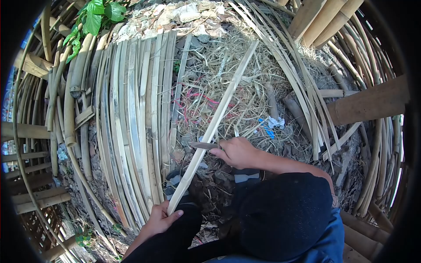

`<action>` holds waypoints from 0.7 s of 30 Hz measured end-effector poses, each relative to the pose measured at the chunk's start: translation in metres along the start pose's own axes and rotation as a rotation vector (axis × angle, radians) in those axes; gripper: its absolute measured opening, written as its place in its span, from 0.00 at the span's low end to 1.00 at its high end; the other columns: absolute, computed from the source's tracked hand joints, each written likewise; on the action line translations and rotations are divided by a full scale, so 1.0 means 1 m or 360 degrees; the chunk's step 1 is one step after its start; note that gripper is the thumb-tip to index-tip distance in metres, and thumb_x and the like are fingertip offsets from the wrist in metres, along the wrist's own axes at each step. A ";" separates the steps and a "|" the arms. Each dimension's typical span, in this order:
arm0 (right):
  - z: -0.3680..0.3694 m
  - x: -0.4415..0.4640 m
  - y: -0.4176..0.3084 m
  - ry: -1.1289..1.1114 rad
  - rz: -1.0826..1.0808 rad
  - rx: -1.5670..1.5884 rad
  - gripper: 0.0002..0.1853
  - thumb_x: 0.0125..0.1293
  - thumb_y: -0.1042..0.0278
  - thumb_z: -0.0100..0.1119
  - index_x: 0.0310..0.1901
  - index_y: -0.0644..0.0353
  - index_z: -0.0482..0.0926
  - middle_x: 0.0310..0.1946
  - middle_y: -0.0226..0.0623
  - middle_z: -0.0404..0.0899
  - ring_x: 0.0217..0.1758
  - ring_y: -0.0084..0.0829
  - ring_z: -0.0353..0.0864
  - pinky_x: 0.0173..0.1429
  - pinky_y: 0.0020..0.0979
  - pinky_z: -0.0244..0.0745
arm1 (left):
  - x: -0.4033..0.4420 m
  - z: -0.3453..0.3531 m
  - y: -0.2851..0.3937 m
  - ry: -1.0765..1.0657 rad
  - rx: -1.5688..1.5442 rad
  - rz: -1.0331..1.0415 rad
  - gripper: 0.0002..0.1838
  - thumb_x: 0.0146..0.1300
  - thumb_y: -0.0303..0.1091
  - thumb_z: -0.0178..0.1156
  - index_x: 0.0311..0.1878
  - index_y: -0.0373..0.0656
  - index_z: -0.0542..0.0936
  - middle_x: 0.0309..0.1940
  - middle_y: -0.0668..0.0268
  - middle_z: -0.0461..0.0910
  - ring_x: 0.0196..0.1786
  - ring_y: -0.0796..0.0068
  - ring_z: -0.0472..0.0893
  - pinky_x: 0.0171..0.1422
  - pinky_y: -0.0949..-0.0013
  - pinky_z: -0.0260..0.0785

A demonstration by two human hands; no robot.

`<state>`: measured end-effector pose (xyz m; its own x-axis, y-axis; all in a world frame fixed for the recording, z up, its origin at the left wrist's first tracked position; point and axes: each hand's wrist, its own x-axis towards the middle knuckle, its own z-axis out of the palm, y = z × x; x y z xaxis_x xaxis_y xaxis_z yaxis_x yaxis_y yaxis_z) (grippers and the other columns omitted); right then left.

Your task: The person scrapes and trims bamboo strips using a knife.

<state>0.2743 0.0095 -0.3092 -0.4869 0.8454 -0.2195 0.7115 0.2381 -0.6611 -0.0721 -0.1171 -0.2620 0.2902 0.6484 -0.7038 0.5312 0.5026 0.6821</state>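
Observation:
A long pale bamboo strip (pixel 227 97) slants from the lower left up to the upper right in front of me. Its near end is gripped in my left hand (pixel 159 218), thumb along the top. My right hand (pixel 239 153) is closed round a knife, its handle hidden in the fist. The knife's dark blade (pixel 204 145) points left and lies across the strip, around its middle; I cannot tell how deep the edge sits in it.
Many split bamboo strips (pixel 131 109) lie side by side on the left. Shavings (pixel 245 61) with pink string and a blue scrap (pixel 266 128) cover the ground ahead. More thin strips (pixel 289 65) lie at right. Thick bamboo poles (pixel 372 103) stand and jut around the edges.

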 end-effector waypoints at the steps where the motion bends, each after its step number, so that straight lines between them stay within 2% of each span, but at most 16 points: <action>1: -0.004 0.005 0.014 0.0072 0.0082 -0.0028 0.34 0.78 0.41 0.43 0.29 0.67 0.80 0.21 0.55 0.79 0.27 0.59 0.82 0.36 0.53 0.78 | 0.000 0.000 0.004 -0.0008 -0.0061 -0.0020 0.11 0.67 0.33 0.69 0.40 0.37 0.78 0.23 0.77 0.71 0.26 0.88 0.68 0.29 0.76 0.59; 3: -0.015 0.011 0.032 0.0132 0.0043 -0.0091 0.35 0.79 0.41 0.41 0.29 0.68 0.80 0.20 0.55 0.79 0.28 0.60 0.82 0.38 0.54 0.78 | 0.001 -0.003 0.000 -0.0012 -0.0035 0.0012 0.10 0.65 0.30 0.70 0.40 0.37 0.78 0.23 0.77 0.72 0.26 0.88 0.68 0.29 0.76 0.59; 4: -0.024 0.013 0.034 0.0123 0.0146 -0.0118 0.35 0.79 0.41 0.40 0.30 0.68 0.80 0.21 0.55 0.79 0.29 0.60 0.82 0.39 0.54 0.78 | 0.001 -0.003 -0.003 -0.0020 -0.0010 0.0038 0.10 0.64 0.27 0.70 0.40 0.37 0.78 0.24 0.77 0.72 0.27 0.88 0.68 0.30 0.76 0.59; 6: -0.037 0.019 0.046 0.0114 0.0251 -0.0141 0.35 0.79 0.41 0.39 0.30 0.68 0.80 0.21 0.56 0.80 0.29 0.60 0.82 0.41 0.55 0.78 | 0.001 -0.003 -0.007 -0.0006 -0.0011 0.0036 0.10 0.64 0.27 0.70 0.41 0.36 0.78 0.24 0.77 0.72 0.27 0.88 0.68 0.30 0.76 0.59; 8: -0.047 0.025 0.064 0.0289 0.0289 -0.0252 0.33 0.79 0.44 0.43 0.29 0.68 0.79 0.21 0.58 0.78 0.30 0.61 0.81 0.41 0.54 0.76 | 0.002 -0.002 -0.007 0.0008 -0.0013 0.0039 0.10 0.64 0.27 0.70 0.41 0.36 0.77 0.24 0.76 0.72 0.27 0.88 0.68 0.30 0.76 0.59; 12: -0.069 0.031 0.081 0.0228 0.0424 -0.0324 0.34 0.79 0.42 0.42 0.30 0.69 0.80 0.23 0.58 0.80 0.31 0.60 0.82 0.41 0.53 0.76 | 0.000 -0.004 -0.004 0.0020 0.0068 0.0000 0.11 0.64 0.28 0.71 0.41 0.36 0.77 0.24 0.76 0.73 0.27 0.87 0.69 0.30 0.76 0.60; 14: -0.083 0.034 0.098 0.0299 0.0512 -0.0439 0.38 0.79 0.38 0.36 0.34 0.68 0.83 0.27 0.58 0.82 0.34 0.59 0.84 0.45 0.54 0.78 | 0.002 -0.002 -0.003 0.0038 0.0109 0.0010 0.11 0.64 0.28 0.71 0.41 0.36 0.77 0.24 0.76 0.73 0.27 0.87 0.69 0.30 0.76 0.60; 15: -0.086 0.035 0.098 0.0303 0.0511 -0.0439 0.38 0.79 0.38 0.36 0.34 0.68 0.83 0.27 0.58 0.82 0.34 0.59 0.84 0.45 0.54 0.78 | 0.003 -0.003 -0.003 0.0049 0.0138 -0.0003 0.11 0.64 0.29 0.71 0.41 0.35 0.77 0.24 0.76 0.72 0.27 0.87 0.68 0.30 0.76 0.60; 17: -0.086 0.033 0.095 0.0371 0.0570 -0.0491 0.36 0.77 0.39 0.43 0.29 0.69 0.81 0.24 0.59 0.81 0.32 0.59 0.83 0.42 0.54 0.76 | 0.000 -0.003 -0.007 0.0050 0.0168 -0.0028 0.11 0.65 0.30 0.70 0.41 0.35 0.77 0.24 0.76 0.72 0.27 0.87 0.68 0.30 0.76 0.60; 19: -0.083 0.032 0.091 0.0438 0.0595 -0.0433 0.36 0.77 0.40 0.43 0.29 0.70 0.81 0.24 0.59 0.80 0.31 0.59 0.83 0.42 0.54 0.76 | 0.004 -0.003 -0.011 0.0068 0.0064 0.0057 0.11 0.68 0.32 0.68 0.41 0.36 0.77 0.23 0.75 0.73 0.25 0.86 0.70 0.28 0.76 0.60; 21: -0.078 0.028 0.080 0.0498 0.0626 -0.0363 0.35 0.77 0.40 0.44 0.29 0.70 0.81 0.23 0.59 0.80 0.30 0.59 0.82 0.41 0.54 0.76 | 0.002 -0.004 -0.007 0.0076 -0.0098 -0.0025 0.12 0.68 0.35 0.68 0.40 0.35 0.78 0.21 0.72 0.75 0.23 0.85 0.72 0.27 0.75 0.63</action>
<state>0.3574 0.0892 -0.3126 -0.0132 0.9851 -0.1717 0.9181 -0.0560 -0.3924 -0.0781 -0.1166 -0.2672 0.2429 0.6661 -0.7052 0.4849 0.5462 0.6830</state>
